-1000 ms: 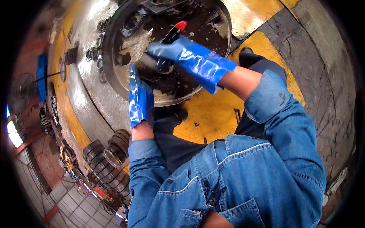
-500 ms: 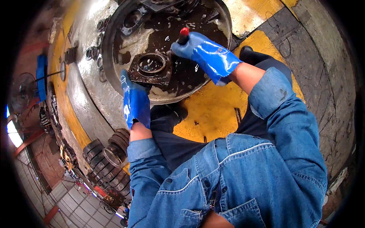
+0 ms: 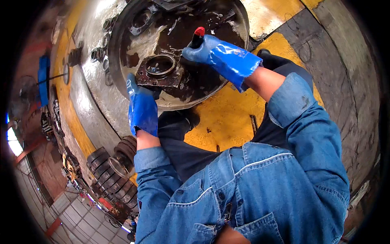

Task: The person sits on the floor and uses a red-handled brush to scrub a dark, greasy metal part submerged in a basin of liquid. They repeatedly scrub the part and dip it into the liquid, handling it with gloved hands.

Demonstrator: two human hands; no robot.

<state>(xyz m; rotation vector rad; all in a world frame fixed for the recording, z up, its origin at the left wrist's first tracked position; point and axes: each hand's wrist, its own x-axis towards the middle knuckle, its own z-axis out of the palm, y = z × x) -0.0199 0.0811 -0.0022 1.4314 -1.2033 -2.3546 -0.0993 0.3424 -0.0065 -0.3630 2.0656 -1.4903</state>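
Note:
A round metal basin (image 3: pixel 117 69) of dark, murky liquid stands in front of me. Inside it, a square metal flange (image 3: pixel 172 79) with a raised ring round its opening is tilted above the liquid. My left hand (image 3: pixel 140 99), in a blue rubber glove, grips the flange's near left edge; part of its fingers is hidden. Beside the flange's right side, my gloved right hand (image 3: pixel 203 51) is closed round a tool with a black handle and red end (image 3: pixel 199 31). The tool's working end is hard to make out against the dark liquid.
Another flanged metal part (image 3: pixel 141 21) lies at the basin's far left. Metal rings (image 3: pixel 97 54) sit on the floor left of the basin. A stack of dark ribbed parts (image 3: pixel 107 168) stands at lower left. Yellow-painted floor (image 3: pixel 223 122) shows between my legs.
The flange and my left hand have shifted slightly left, with the flange's tilt a little different. My right hand and the tool have moved only slightly beside it.

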